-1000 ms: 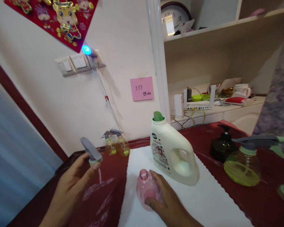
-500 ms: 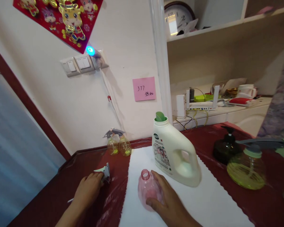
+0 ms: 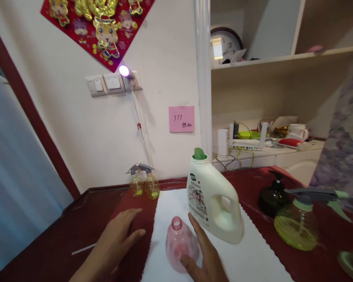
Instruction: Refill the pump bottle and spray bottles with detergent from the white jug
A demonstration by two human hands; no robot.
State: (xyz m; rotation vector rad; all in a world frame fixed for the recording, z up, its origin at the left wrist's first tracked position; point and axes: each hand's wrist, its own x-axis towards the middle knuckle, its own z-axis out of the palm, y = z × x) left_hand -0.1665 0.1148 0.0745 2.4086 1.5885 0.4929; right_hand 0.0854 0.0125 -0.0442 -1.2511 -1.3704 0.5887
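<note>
A clear pink bottle (image 3: 181, 244) stands upright on a white sheet, its neck uncapped. My right hand (image 3: 207, 256) is around its right side, with the thumb across the front and the fingers along the far side. Over the dark red table to the left is my left hand (image 3: 117, 239), fingers spread and thumb apart, holding nothing visible. A thin white tube (image 3: 84, 249) sticks out from behind the left wrist. Behind the pink bottle stands a large pale jug (image 3: 214, 199) with a handle; something green (image 3: 199, 153) sits in its mouth.
Two small yellowish spray bottles (image 3: 152, 186) stand by the wall. On the right are a dark pump bottle (image 3: 273, 196) and a larger spray bottle (image 3: 297, 227) with yellow-green liquid. A white router (image 3: 247, 145) with cables sits on the shelf behind.
My left hand has let go of the grey-and-green spray head, which is now out of sight, and its fingers have spread. My right hand stays at the pink bottle. The view has tilted up slightly.
</note>
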